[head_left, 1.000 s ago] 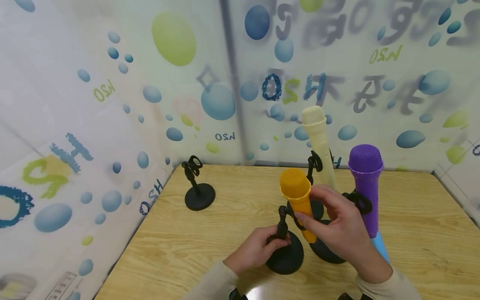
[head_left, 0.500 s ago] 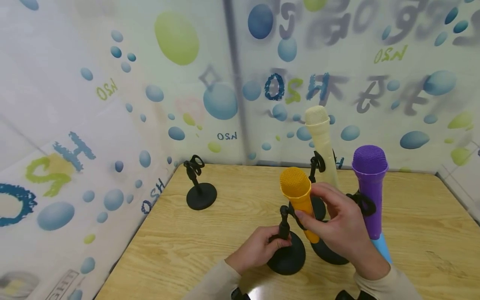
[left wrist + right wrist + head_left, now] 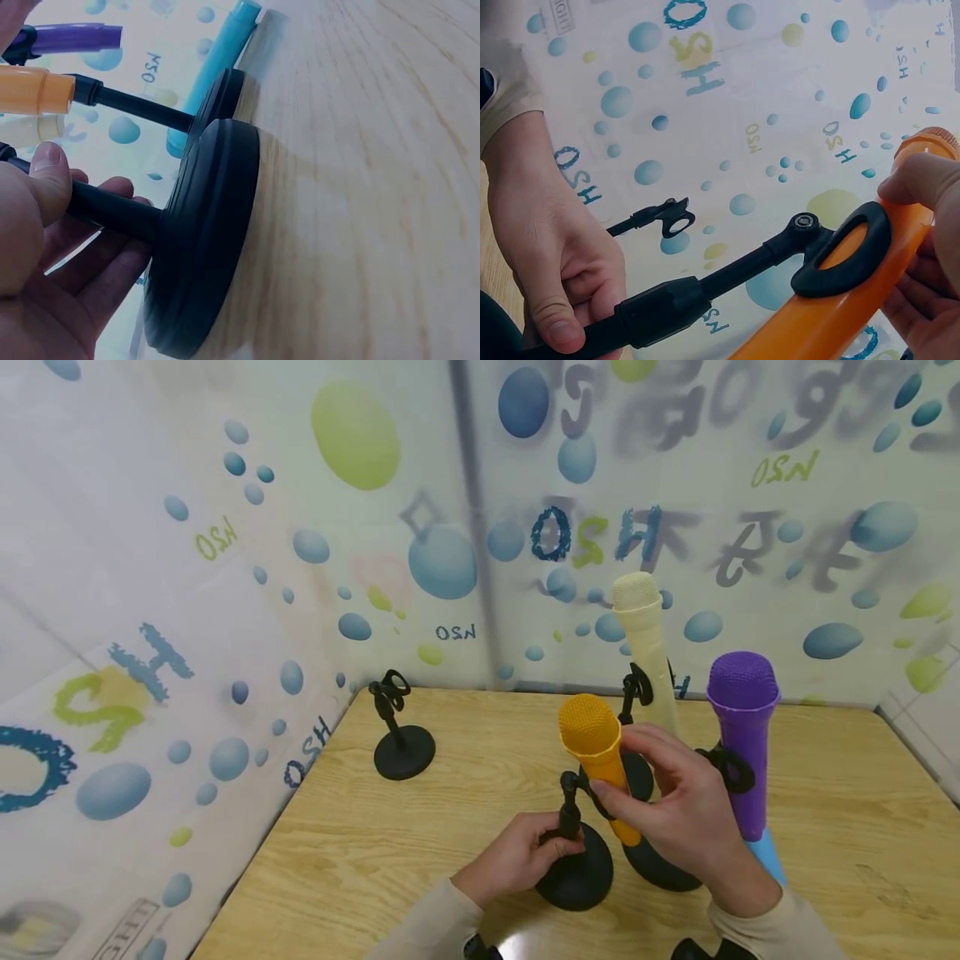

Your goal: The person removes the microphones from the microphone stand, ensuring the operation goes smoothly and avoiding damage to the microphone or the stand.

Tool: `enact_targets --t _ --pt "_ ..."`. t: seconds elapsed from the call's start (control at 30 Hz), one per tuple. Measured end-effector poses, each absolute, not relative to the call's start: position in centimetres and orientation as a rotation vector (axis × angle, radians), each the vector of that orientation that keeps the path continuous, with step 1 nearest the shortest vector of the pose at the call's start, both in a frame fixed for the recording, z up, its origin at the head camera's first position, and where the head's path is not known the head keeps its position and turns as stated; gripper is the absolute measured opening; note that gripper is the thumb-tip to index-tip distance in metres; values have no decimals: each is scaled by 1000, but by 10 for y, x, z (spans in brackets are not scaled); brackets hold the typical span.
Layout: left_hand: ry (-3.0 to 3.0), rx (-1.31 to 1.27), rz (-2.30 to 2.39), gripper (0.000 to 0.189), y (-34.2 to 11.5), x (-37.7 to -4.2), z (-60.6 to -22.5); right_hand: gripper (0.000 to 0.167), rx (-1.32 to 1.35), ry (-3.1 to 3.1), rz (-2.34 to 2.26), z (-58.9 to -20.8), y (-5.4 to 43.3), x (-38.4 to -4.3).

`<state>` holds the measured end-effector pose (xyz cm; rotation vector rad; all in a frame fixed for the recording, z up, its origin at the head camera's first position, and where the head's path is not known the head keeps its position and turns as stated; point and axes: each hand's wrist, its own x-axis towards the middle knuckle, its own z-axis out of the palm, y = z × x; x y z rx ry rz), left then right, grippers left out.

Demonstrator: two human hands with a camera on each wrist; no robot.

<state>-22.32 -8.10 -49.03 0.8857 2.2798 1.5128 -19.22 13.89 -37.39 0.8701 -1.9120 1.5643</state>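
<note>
An orange microphone [image 3: 589, 727] sits in the ring clip [image 3: 881, 238] of a black desk stand [image 3: 576, 881]. My right hand [image 3: 678, 806] pinches the microphone's body between thumb and fingers, just below its mesh head. My left hand [image 3: 517, 857] grips the stand's upright post [image 3: 112, 208] low down, over the round base. In the left wrist view that base [image 3: 202, 240] is on the tabletop. The right wrist view shows the clip around the orange body, joined to the post by a small hinge [image 3: 804, 221].
A purple microphone [image 3: 742, 718] and a cream microphone [image 3: 645, 643] stand in clips behind my right hand. Another black stand [image 3: 403, 752], its clip bare, is at the back left. A light blue cylinder [image 3: 225, 56] lies on the wooden table [image 3: 337, 860]. Printed sheets [image 3: 375, 552] enclose the table.
The scene shifts slightly right as the head view turns. Both hands keep their holds on the orange microphone and the stand, with no other visible movement.
</note>
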Motion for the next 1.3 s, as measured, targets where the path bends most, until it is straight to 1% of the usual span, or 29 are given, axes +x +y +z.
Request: enact_targets --t 0.7,0.93,1.3 --pt "2307 891 1485 14 -79 -223 -487 60 937 -1820 1643 -374 139 -197" --pt "2318 932 1466 11 -78 -224 -487 63 931 -1831 1618 -367 140 -196" --pt "2321 930 1463 12 -79 -224 -487 62 937 -1864 1582 -355 138 -199"
